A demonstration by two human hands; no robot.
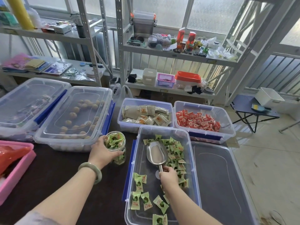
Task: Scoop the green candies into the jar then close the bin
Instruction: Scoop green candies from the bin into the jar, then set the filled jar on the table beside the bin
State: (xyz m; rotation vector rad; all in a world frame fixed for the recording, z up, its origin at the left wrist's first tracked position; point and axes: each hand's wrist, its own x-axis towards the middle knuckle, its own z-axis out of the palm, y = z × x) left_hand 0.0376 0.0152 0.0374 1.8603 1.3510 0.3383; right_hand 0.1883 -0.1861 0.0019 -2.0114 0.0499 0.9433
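- On dark table, open bin (191, 159): green candies (176, 157) along right wall and near end; empty scoop (157, 154) inside.
- Right hand (168, 177): fingers closed on scoop handle.
- Left hand (101, 154): fingers wrapped around jar (115, 146), nearly full, just left of bin.
- Risk: overfilling, spillage onto table; jar tipping if bumped.
- Lid (217, 179): flat, right of bin; misaligned closure possible.
- Wrapper print: unreadable.

Left hand (102, 154) gripping jar (115, 145), right hand (168, 177) holding scoop (156, 154)
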